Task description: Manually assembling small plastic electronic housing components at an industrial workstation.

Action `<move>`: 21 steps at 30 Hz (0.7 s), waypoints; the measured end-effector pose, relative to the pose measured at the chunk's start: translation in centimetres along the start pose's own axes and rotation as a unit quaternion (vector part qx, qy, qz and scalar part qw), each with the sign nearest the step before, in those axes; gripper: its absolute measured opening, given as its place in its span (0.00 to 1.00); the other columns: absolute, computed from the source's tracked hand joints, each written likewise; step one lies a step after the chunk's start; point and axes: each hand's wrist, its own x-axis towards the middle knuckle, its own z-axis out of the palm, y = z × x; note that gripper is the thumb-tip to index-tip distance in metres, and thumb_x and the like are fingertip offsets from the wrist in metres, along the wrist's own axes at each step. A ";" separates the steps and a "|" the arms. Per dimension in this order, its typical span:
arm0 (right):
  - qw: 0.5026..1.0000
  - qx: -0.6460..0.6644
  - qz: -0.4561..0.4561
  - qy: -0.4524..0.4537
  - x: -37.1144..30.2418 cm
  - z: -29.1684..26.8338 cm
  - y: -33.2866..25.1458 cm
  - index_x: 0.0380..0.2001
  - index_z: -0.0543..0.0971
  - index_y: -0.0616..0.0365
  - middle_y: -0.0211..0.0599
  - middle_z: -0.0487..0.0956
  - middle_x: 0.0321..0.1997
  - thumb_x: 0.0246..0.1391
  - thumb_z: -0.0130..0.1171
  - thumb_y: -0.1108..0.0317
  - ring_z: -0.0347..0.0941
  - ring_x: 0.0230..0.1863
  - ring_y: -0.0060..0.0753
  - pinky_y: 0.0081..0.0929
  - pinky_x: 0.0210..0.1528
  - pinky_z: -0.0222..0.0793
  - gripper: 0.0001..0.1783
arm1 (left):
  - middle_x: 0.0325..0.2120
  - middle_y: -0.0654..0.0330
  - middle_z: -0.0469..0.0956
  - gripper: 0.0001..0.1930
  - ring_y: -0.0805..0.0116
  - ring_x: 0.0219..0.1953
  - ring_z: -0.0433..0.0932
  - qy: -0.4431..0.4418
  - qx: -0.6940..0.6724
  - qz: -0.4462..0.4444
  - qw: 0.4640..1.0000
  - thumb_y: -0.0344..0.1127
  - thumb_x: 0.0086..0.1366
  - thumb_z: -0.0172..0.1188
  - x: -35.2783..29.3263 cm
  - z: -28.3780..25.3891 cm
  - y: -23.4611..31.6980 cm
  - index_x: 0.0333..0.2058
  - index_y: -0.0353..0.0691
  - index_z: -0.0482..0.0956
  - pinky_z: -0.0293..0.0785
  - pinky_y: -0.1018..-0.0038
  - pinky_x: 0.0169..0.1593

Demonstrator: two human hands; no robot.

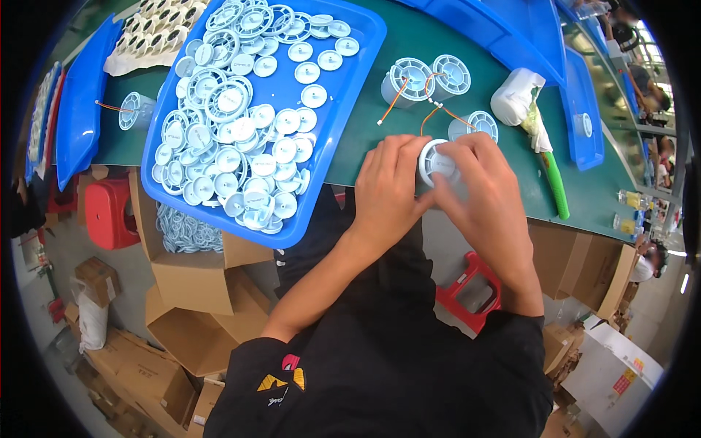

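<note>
At the near edge of the green table, a light-blue round plastic housing (431, 159) is between my hands. My left hand (387, 191) wraps around its left side. My right hand (483, 188) has its fingers closed over the right side and top; its thumb is blurred, and anything small beneath it is hidden. Just beyond my hands stand two similar cups (410, 79) with orange-red wires and white connectors. A third cup (473, 127) with a wire is right behind my right fingers.
Left of my hands, a blue tray (339, 109) holds many light-blue discs and rings. To the right lies a green-handled tool (555, 186) with a white-wrapped head. Another wired cup (136, 111) stands left of the tray. Cardboard boxes (191, 286) and red stools (471, 292) are below.
</note>
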 end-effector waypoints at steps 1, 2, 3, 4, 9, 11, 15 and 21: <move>1.000 -0.009 -0.006 0.004 0.0 0.0 0.0 0.47 0.78 0.64 0.46 0.74 0.45 0.54 0.68 0.77 0.75 0.46 0.52 0.46 0.47 0.74 0.16 | 0.50 0.53 0.79 0.34 0.48 0.48 0.81 0.000 -0.004 0.005 1.000 0.33 0.52 0.78 0.0 0.0 -0.1 0.58 0.42 0.76 0.78 0.58 0.47; 1.000 -0.007 -0.005 0.004 0.0 0.1 0.0 0.47 0.78 0.64 0.46 0.74 0.45 0.54 0.68 0.77 0.75 0.46 0.52 0.46 0.47 0.74 0.16 | 0.50 0.53 0.79 0.34 0.48 0.48 0.81 -0.002 -0.003 0.005 1.000 0.33 0.52 0.78 0.0 -0.1 0.1 0.58 0.42 0.76 0.78 0.58 0.47; 1.000 -0.009 -0.008 0.005 0.0 0.1 0.0 0.47 0.78 0.64 0.46 0.74 0.45 0.54 0.68 0.78 0.75 0.45 0.52 0.45 0.47 0.74 0.16 | 0.51 0.52 0.78 0.37 0.48 0.49 0.80 -0.002 -0.016 0.011 1.000 0.33 0.50 0.79 0.2 -0.3 0.3 0.60 0.40 0.75 0.77 0.58 0.49; 1.000 -0.010 -0.012 0.007 0.0 0.2 0.0 0.47 0.78 0.64 0.45 0.74 0.45 0.54 0.68 0.78 0.75 0.45 0.52 0.45 0.47 0.74 0.16 | 0.52 0.51 0.77 0.41 0.48 0.50 0.80 -0.001 -0.029 0.017 0.999 0.32 0.48 0.80 0.2 -0.5 0.4 0.62 0.38 0.73 0.76 0.59 0.51; 1.000 0.021 0.007 0.006 -0.2 0.2 0.4 0.46 0.79 0.64 0.45 0.74 0.45 0.54 0.69 0.78 0.76 0.45 0.50 0.43 0.46 0.75 0.16 | 0.53 0.50 0.76 0.40 0.46 0.51 0.79 -0.017 -0.025 0.027 0.999 0.34 0.52 0.79 -0.1 -0.4 0.5 0.64 0.39 0.72 0.78 0.57 0.51; 0.999 0.039 0.020 0.005 -0.3 0.0 0.7 0.47 0.80 0.64 0.45 0.75 0.45 0.54 0.69 0.78 0.77 0.46 0.49 0.41 0.46 0.76 0.16 | 0.53 0.50 0.76 0.39 0.45 0.51 0.79 -0.016 -0.031 0.017 0.999 0.35 0.53 0.78 -0.2 -0.4 0.8 0.64 0.40 0.72 0.79 0.57 0.51; 0.990 0.023 0.063 0.127 -0.3 -2.3 4.8 0.54 0.82 0.61 0.47 0.79 0.56 0.58 0.66 0.77 0.78 0.54 0.46 0.37 0.53 0.76 0.19 | 0.51 0.49 0.79 0.35 0.47 0.48 0.83 -0.014 -0.028 -0.018 0.999 0.37 0.56 0.80 0.0 -0.7 1.3 0.61 0.40 0.75 0.82 0.60 0.47; 0.962 -0.167 0.157 0.148 -3.0 -1.8 20.4 0.64 0.77 0.56 0.52 0.78 0.62 0.64 0.66 0.66 0.74 0.62 0.58 0.46 0.61 0.72 0.26 | 0.51 0.48 0.80 0.36 0.49 0.47 0.84 -0.024 -0.029 -0.010 0.999 0.39 0.55 0.82 0.3 -1.0 1.4 0.60 0.38 0.75 0.82 0.61 0.47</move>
